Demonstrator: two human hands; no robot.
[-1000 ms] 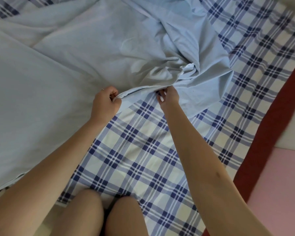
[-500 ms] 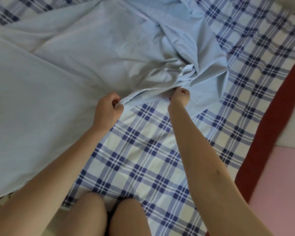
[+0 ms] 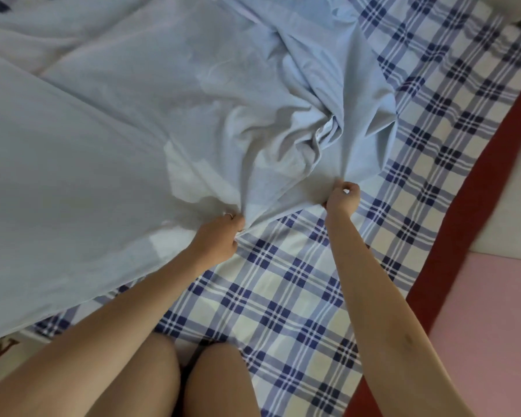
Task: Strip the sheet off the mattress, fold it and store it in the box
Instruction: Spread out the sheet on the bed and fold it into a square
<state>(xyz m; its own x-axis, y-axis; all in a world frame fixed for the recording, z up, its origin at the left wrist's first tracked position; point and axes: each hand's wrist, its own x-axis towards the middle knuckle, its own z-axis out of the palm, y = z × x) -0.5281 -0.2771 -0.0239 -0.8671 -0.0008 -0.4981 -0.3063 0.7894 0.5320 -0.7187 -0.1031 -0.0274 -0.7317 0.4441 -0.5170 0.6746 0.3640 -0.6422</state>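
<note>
Checked blue-and-white bedding (image 3: 283, 296) is covering the mattress, and the pale blue sheet (image 3: 103, 145) is lying across most of it; the sheet is spreading flat on its far and left parts and bunching into crumpled folds near its right side. Along the sheet's near edge, the left hand (image 3: 217, 239) is gripping a gather of cloth with its fingers curled tight, a ring (image 3: 228, 215) showing on one finger; further right on that same edge, the right hand (image 3: 342, 197) is pinching the hem in a closed fist; the cloth between them is sagging in a shallow curve. Just nearer than the sheet, the person's bare knees (image 3: 163, 380) are resting on the bedding; beyond the sheet's right side, a dark red border (image 3: 463, 221) is running along the bedding, with a pink mat (image 3: 494, 311) lying outside it.
</note>
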